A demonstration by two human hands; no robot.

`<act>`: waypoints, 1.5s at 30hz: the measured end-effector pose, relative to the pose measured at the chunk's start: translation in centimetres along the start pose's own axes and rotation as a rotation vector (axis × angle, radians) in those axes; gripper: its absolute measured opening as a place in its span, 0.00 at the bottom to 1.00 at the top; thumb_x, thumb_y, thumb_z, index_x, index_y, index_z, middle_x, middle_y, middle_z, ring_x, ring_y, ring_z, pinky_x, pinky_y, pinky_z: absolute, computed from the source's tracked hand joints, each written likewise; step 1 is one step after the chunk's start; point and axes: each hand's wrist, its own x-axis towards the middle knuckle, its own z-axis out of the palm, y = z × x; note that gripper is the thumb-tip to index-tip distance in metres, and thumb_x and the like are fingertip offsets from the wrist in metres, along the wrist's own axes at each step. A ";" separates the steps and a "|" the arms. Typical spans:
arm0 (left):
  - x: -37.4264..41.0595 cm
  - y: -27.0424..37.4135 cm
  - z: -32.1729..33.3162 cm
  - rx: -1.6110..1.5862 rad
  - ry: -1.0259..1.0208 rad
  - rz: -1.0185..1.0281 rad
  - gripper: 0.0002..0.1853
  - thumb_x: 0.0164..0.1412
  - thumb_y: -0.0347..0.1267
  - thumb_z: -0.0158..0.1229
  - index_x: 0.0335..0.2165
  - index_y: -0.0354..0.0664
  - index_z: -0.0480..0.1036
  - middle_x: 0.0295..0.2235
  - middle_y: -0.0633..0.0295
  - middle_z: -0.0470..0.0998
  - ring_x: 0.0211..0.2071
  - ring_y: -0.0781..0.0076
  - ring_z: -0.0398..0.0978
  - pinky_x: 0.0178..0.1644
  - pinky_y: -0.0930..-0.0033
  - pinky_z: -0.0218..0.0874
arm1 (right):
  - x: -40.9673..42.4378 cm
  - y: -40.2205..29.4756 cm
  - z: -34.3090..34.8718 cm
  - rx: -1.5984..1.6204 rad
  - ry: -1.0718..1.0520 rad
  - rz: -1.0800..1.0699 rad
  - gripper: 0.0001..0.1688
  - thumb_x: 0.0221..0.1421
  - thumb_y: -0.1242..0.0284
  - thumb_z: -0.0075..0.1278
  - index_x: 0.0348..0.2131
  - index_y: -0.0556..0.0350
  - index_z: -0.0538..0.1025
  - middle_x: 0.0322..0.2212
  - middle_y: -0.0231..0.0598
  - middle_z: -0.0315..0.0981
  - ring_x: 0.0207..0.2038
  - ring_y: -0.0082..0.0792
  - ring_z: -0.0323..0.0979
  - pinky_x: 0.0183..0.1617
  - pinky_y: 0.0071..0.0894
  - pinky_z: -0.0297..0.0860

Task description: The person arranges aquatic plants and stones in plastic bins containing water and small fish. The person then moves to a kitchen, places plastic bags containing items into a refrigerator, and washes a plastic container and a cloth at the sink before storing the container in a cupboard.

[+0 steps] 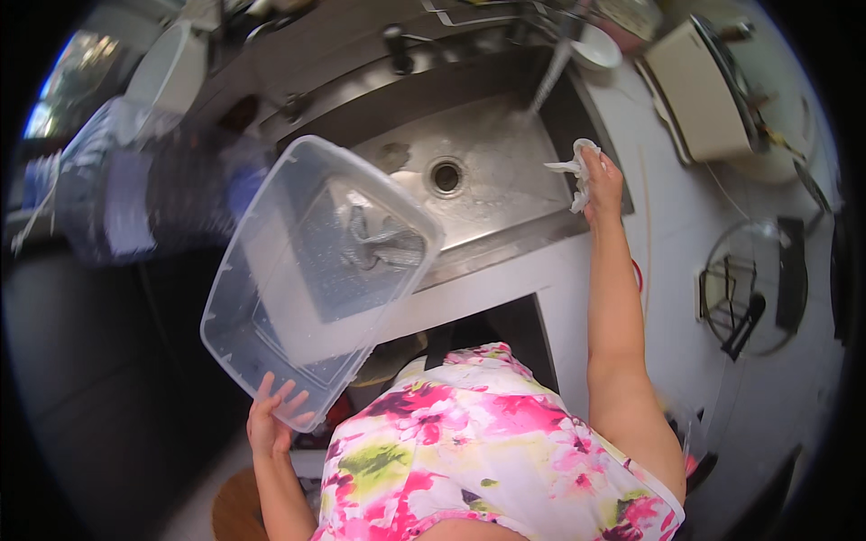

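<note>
My left hand grips the near end of a clear plastic storage bin. The bin tilts over the front left of a stainless steel sink, its far end above the basin. A grey crumpled item shows in the bin area; whether it lies inside or is seen through the plastic I cannot tell. In my right hand is a crumpled white cloth or tissue, held above the sink's right edge. Water wets the basin floor around the drain.
A slanting pale tube or stream reaches into the sink. Right of it are a white bowl, a beige container and a glass pot lid. A large plastic bottle and white basin stand left. Below is a wooden stool.
</note>
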 end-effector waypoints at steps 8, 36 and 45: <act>1.4 -0.3 -2.5 -0.026 0.004 0.150 0.34 0.48 0.27 0.47 0.56 0.43 0.53 0.46 0.43 0.65 0.40 0.43 0.71 0.31 0.44 0.68 | 12.7 1.0 2.0 0.561 -0.435 0.199 0.18 0.45 0.80 0.51 0.39 0.62 0.67 0.30 0.45 0.71 0.30 0.38 0.74 0.33 0.29 0.74; 6.5 1.1 -9.8 0.344 0.281 0.313 0.32 0.54 0.46 0.53 0.55 0.50 0.57 0.51 0.56 0.63 0.50 0.59 0.63 0.43 0.60 0.61 | 10.2 -0.3 6.1 0.637 -0.061 0.142 0.11 0.54 0.64 0.45 0.26 0.52 0.70 0.20 0.33 0.67 0.19 0.29 0.64 0.16 0.27 0.56; -4.7 9.7 8.2 0.418 -0.069 1.162 0.19 0.61 0.30 0.42 0.49 0.31 0.62 0.47 0.49 0.68 0.48 0.62 0.67 0.48 0.68 0.61 | 8.8 -2.0 7.4 0.713 -0.077 0.229 0.14 0.49 0.62 0.53 0.29 0.48 0.66 0.25 0.32 0.64 0.22 0.33 0.66 0.16 0.26 0.57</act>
